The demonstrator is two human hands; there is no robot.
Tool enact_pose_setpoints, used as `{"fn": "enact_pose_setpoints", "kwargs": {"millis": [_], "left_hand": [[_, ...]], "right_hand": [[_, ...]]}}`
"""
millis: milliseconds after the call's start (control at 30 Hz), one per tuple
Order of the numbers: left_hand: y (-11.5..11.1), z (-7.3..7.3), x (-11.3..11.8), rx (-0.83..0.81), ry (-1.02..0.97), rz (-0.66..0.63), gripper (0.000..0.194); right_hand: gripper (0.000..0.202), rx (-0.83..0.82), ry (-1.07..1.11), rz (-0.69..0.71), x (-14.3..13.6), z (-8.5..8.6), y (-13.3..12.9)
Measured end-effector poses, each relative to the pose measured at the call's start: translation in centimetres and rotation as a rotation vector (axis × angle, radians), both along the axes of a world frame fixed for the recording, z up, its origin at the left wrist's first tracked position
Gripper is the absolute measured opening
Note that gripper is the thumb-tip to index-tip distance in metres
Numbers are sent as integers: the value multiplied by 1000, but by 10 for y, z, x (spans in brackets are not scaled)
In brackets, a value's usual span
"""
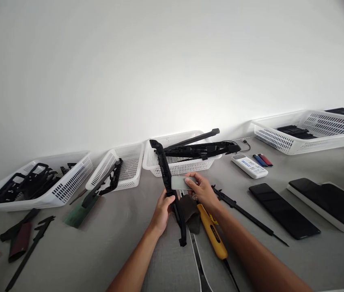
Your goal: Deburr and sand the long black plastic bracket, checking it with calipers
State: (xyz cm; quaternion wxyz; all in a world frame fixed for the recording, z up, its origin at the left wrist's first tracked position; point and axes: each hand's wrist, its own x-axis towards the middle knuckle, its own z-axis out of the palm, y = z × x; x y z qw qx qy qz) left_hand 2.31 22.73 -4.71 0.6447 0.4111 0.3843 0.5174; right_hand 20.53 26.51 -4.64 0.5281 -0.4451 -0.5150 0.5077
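My left hand (160,213) is closed around a long, narrow black plastic strip (166,172), which stands tilted in front of me with clips along its length. My right hand (204,191) pinches a thin, pale grey-green rectangular piece (177,183) between thumb and fingers. Its left edge meets the black strip in the picture; whether they press together I cannot tell. Below my right hand lie a crumpled dark brown piece (192,213), perhaps cloth or abrasive sheet, and a yellow-handled corded tool (212,231). The tool's tip is hidden.
White baskets with black plastic parts stand along the wall: left (58,194), centre-left (131,162), centre (190,166) and right (299,146). Black calipers (241,211) lie to the right, beside a black phone-like slab (284,209). More calipers (32,247) lie at left.
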Motion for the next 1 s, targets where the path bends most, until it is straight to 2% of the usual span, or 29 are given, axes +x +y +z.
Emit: {"fn": "enact_pose_setpoints", "kwargs": {"millis": [100,267,400,533,700,867,1000], "left_hand": [[0,-2,1,13,56,-35,25],[-2,-7,1,10,71,-117,22],[-3,-11,3,-13,97,-88,23],[-2,-14,1,-11,68,-152,25],[-1,-20,-4,1,197,-133,35],[-3,-11,0,4,200,-196,57],[-5,0,3,35,245,-258,54]], "right_hand": [[49,20,-30,-5,-3,1,-1],[45,63,-90,-141,-4,2,-3],[40,99,-130,-17,-4,3,-4],[42,102,-101,-177,-6,2,-5],[42,127,-100,-48,-19,2,-12],[43,164,-88,-208,-5,-2,-2],[51,140,-61,-376,13,-9,10]]}}
